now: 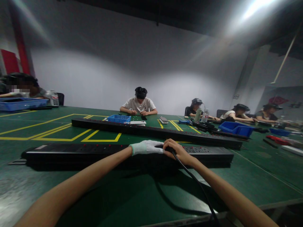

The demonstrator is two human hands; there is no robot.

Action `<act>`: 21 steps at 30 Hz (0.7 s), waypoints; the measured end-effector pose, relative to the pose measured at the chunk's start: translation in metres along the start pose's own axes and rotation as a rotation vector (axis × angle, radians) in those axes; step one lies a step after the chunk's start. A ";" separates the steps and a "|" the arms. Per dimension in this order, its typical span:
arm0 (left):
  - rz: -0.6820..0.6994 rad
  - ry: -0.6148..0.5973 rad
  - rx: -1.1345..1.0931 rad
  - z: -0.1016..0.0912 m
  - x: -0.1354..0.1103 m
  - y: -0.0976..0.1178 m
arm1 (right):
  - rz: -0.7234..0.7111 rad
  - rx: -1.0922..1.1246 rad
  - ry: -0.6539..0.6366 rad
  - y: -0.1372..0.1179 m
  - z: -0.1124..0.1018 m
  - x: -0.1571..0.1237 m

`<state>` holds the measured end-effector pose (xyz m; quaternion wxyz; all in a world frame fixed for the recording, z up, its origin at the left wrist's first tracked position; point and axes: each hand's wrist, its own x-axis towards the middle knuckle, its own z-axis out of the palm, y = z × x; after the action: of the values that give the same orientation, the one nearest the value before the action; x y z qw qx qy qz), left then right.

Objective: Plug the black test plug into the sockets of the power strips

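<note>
As the right grip (177,152) clutches the black cord (191,175) (left grip (147,147): can't tell), a sideways tug could skew the power strip (101,151) beneath.

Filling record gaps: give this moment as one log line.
left hand: gloved, over near strip | right hand: bare, holding cord there | far strip: beyond

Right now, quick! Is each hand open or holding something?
White-gloved left hand: over the long black socket strip; whether it grips anything can't be told.
Bare right hand: closed, holding the thin black cable.
</note>
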<state>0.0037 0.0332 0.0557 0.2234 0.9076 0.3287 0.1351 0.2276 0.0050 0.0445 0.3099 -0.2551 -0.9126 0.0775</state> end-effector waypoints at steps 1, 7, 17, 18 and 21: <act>-0.002 0.000 -0.006 0.000 0.000 0.000 | 0.001 -0.005 0.003 0.001 0.000 0.000; -0.037 -0.010 0.017 0.000 0.001 -0.002 | 0.003 -0.025 0.020 0.002 0.002 0.001; -0.035 0.002 0.032 0.000 0.001 -0.002 | 0.011 -0.024 0.028 0.001 0.003 0.001; -0.033 0.001 0.033 0.000 0.001 -0.002 | 0.009 -0.023 0.027 0.002 0.003 0.001; -0.034 0.000 0.037 0.001 0.001 -0.002 | 0.003 -0.024 0.030 0.002 0.003 0.001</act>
<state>0.0037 0.0350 0.0543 0.2088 0.9059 0.3466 0.1253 0.2261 0.0077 0.0420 0.3203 -0.2613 -0.9084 0.0634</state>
